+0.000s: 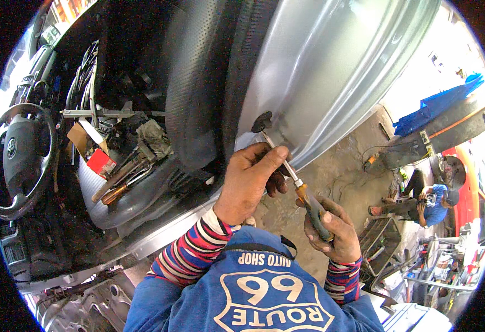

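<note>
Apparently we're aligning the screwdriver, right hand clasping its handle, left hand its shaft; steady aim beyond them likely matters next.

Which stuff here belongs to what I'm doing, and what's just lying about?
In the job:
screwdriver
left hand, around its shaft
right hand, around its handle
likely the silver panel near its tip

Lying about:
red box
wood-handled tools
blue sheet

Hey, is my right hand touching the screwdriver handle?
Touching. The head view shows your right hand gripping the screwdriver handle, its curled fingers meeting the grip without a gap.
</note>
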### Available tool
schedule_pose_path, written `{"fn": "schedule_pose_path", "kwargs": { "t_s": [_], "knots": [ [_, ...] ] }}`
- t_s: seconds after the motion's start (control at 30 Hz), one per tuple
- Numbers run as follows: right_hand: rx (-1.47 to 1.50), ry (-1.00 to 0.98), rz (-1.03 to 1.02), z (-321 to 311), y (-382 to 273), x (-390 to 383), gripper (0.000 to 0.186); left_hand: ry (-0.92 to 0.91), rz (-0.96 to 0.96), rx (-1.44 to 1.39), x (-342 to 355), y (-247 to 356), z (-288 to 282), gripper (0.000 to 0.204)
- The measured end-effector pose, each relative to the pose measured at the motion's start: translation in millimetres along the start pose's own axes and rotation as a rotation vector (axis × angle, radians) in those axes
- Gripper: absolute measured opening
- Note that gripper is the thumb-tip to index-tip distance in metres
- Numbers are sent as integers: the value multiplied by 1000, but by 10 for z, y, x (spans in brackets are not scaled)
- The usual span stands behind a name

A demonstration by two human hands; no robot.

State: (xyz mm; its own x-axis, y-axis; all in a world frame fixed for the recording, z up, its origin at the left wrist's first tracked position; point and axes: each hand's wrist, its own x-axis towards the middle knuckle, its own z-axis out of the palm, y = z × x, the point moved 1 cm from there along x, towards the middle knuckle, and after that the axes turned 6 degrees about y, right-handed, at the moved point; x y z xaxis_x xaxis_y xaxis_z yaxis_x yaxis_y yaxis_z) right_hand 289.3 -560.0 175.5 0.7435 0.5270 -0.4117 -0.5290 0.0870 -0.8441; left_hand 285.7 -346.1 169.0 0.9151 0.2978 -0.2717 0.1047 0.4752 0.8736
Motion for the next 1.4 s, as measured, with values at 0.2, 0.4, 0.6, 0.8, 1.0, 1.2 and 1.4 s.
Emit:
{"fn": "schedule_pose_path", "kwargs": {
  "t_s": [0.2,0.4,0.6,0.8,1.0,1.2,1.4],
  "knots": [
    [386,-211,209,-103,54,89,66,55,46,-27,28,-56,-2,35],
    [871,-332,373,-126,221,172,64,112,79,5,83,-75,11,37],
    [330,-210,182,-65,132,118,74,149,91,-13,65,-47,23,38],
    [338,-187,322,30,-100,91,65,154,78,-53,75,-32,37,37],
    [-264,76,165,118,-335,57,48,107,35,-93,105,-70,14,36],
    [-1054,135,-424,307,-447,45,42,-8,39,-158,166,-107,-6,35],
    [-1352,298,-518,450,-467,-31,41,-60,-3,-290,187,-155,-11,37]
  ]
}}
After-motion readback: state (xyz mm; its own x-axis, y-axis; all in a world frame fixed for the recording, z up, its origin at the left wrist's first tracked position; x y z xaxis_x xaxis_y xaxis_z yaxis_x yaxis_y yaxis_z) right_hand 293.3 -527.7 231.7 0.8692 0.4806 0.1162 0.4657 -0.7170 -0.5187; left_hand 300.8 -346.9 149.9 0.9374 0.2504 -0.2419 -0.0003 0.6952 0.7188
